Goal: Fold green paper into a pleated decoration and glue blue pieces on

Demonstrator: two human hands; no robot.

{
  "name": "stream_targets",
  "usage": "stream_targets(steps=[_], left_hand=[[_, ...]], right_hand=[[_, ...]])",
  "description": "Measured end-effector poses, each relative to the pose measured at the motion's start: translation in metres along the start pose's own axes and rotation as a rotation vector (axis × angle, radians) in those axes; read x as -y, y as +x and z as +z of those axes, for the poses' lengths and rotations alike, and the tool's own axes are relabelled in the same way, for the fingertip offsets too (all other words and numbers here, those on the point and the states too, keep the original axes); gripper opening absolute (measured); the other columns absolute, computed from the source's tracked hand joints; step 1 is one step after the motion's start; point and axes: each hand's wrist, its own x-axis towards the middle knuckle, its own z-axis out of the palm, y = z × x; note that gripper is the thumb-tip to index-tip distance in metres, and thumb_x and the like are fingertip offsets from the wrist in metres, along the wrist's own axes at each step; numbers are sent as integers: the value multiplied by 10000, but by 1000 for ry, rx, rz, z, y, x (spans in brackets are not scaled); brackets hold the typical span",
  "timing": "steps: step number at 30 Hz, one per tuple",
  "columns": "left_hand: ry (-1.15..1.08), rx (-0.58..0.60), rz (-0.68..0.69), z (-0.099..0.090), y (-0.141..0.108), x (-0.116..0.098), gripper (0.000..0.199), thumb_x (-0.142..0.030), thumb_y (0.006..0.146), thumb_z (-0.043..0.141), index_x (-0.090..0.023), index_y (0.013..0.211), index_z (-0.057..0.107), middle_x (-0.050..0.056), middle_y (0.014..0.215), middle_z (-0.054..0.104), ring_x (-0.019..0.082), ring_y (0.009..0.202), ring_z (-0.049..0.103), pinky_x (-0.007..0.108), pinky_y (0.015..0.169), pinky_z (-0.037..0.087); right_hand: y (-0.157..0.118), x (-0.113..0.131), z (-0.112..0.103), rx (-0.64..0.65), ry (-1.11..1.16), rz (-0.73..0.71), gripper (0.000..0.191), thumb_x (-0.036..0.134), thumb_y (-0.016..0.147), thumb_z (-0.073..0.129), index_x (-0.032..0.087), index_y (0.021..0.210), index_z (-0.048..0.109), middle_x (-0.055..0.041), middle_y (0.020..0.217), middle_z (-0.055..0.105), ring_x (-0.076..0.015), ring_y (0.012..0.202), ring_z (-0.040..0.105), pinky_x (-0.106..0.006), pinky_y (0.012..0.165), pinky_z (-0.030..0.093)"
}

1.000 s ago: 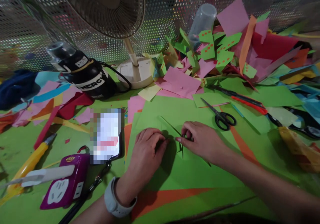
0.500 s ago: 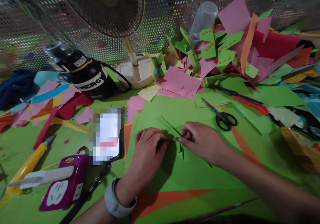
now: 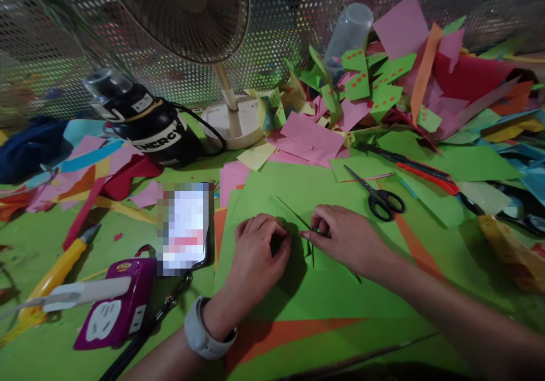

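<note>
My right hand (image 3: 347, 236) is closed in a pinch on a small piece of green paper (image 3: 310, 247), whose thin cut ends point down below the fingertips. A thin edge of green paper slants up and left from the same pinch. Just to the left is my left hand (image 3: 260, 250), its fingers curled and thumb and forefinger brought together; whatever lies between them is hidden. Both hands are over a stack of green paper sheets (image 3: 336, 296). Beyond my right hand lie black-handled scissors (image 3: 380, 199), partly open on the green paper.
A phone (image 3: 187, 227), a purple plug block (image 3: 121, 304) and a yellow-handled tool (image 3: 59, 276) lie left. Behind them stand a black bottle (image 3: 159, 134) and a fan (image 3: 232, 117). Paper scraps (image 3: 315, 137) pile up at the back, near a red-and-black cutter (image 3: 426, 174).
My left hand has shifted very slightly right, with thumb and forefinger closer together. The right hand keeps its pinch on the green paper. The whole view has turned a little left.
</note>
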Motion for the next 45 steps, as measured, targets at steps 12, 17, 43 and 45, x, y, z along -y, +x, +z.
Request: stream_targets(steps=[12,17,43,45], left_hand=[[23,20,-7,0,1,1,59,-192,831,579,-218,831,526,27,848,633,236,843,600,450,810,414],[-33,-3,-12,1,0,5,121,-156,819,558,-217,915,516,40,878,653,234,862,620,460,833,422],[8,110,-12,-8,8,-1,40,-220,836,562,-216,848,600,47,886,657,248,884,637,470,835,473],[20,94,-22,-6,9,-1,46,-263,827,592,-219,833,605,53,876,658,254,854,640,469,803,483]], right_hand=[[1,2,0,3,-9,3,175,316,838,692,206,785,568,25,691,598,-144,659,523,-255,578,310],[1,1,0,-1,28,13,153,305,836,680,205,790,574,17,703,617,-140,640,527,-252,559,307],[0,4,0,-11,35,9,165,322,778,691,204,787,577,10,702,603,-146,632,518,-251,545,272],[0,3,0,-13,36,5,158,311,774,692,203,789,577,10,699,601,-147,635,515,-251,545,269]])
